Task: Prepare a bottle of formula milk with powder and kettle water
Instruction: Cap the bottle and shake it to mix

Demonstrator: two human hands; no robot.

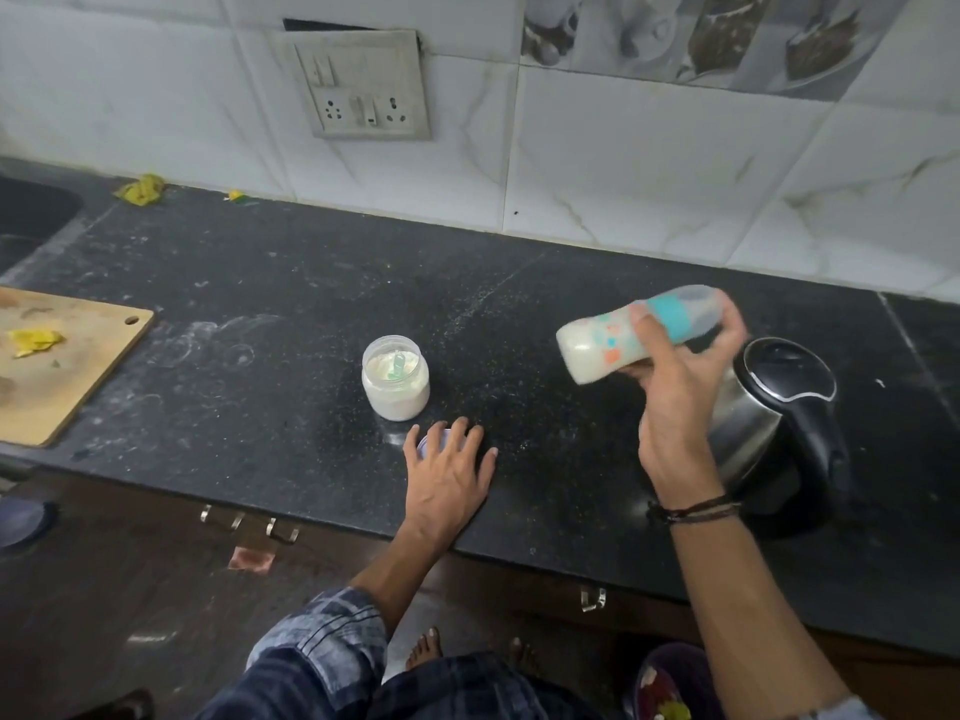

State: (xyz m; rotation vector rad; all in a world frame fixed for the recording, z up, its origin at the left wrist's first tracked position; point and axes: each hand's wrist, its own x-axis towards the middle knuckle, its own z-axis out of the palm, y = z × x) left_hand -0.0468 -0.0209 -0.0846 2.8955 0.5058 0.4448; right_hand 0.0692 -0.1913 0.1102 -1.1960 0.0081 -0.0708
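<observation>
My right hand [680,376] grips a baby bottle [602,345] with a teal collar and clear cap, held nearly sideways in the air above the black counter [291,314]; white milk fills its lower part and the bottle looks blurred. An open jar of white powder [396,379] with a green scoop inside stands at the counter's middle. Just in front of it, my left hand [449,472] lies flat over a pale purple lid [427,443], mostly covering it. A steel kettle [774,423] with a black lid and handle stands to the right, partly behind my right wrist.
A wooden cutting board [57,376] with yellow scraps lies at the left edge, a dark sink [31,220] behind it. A switch and socket panel [363,90] is on the tiled wall. Yellow scraps [140,189] sit by the wall.
</observation>
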